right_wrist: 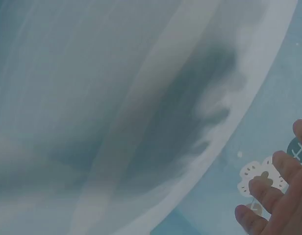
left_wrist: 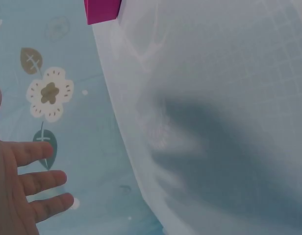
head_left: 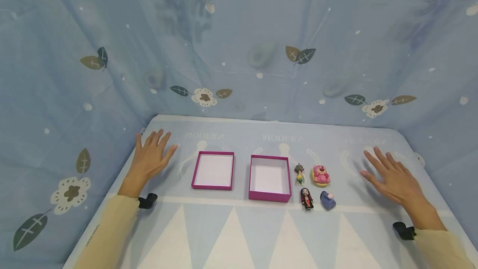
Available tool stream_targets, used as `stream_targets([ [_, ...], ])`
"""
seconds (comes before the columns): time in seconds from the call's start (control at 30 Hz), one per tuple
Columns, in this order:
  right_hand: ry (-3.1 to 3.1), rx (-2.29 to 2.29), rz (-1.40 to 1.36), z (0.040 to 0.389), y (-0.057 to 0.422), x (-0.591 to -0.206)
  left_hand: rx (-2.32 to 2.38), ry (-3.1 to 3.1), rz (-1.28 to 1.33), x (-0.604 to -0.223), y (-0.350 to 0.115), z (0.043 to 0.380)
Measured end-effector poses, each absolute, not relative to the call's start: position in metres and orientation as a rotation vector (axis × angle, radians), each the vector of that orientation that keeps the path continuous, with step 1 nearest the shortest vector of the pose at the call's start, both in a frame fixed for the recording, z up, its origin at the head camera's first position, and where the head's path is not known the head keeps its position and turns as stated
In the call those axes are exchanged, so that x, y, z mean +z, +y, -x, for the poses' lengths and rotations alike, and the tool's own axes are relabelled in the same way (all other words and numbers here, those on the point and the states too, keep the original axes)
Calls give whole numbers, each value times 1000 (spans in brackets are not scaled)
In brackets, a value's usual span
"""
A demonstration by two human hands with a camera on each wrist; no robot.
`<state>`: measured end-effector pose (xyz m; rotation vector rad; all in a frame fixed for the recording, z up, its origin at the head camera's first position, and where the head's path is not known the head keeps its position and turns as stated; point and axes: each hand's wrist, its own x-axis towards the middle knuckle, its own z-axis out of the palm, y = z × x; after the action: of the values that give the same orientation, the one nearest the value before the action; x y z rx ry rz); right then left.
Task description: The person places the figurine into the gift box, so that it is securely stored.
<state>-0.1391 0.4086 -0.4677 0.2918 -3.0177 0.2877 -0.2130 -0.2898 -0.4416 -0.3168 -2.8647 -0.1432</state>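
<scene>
My left hand (head_left: 150, 160) hovers over the left side of the table with fingers spread, holding nothing. The right hand (head_left: 396, 181) is likewise spread above the right side, apart from everything. Between them lie a shallow magenta box lid (head_left: 232, 171) with a white inside and a deeper magenta box (head_left: 269, 196), both facing up. Right of the box are a small figurine with a grey top and green-yellow body (head_left: 299, 174), a pink bear figure (head_left: 320, 176) on a yellow base, a dark-haired doll (head_left: 306, 199) in black and red, and a blue hooded figure (head_left: 328, 201).
A patterned pale blue cloth covers the table (head_left: 254, 231). Blue printed curtains (head_left: 239, 45) stand behind it and along both sides. A black strap mount (head_left: 148, 201) sits at the left wrist, another black mount (head_left: 404, 231) at the right.
</scene>
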Motion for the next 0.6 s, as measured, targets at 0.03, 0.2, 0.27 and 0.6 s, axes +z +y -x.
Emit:
stream_targets([
  [0.03,-3021,304,-301,139,407,-468,-148,-2856,315,-442,-289,213],
  [0.2,-3048,482,-374,140,396,-467,-218,-2812,311,-446,-284,211],
  [0.27,-3053,549,-402,141,391,-466,-250,-2798,317,-447,-280,210],
  [0.6,-3012,593,-480,146,373,-468,-366,-2703,407,-455,-260,206],
])
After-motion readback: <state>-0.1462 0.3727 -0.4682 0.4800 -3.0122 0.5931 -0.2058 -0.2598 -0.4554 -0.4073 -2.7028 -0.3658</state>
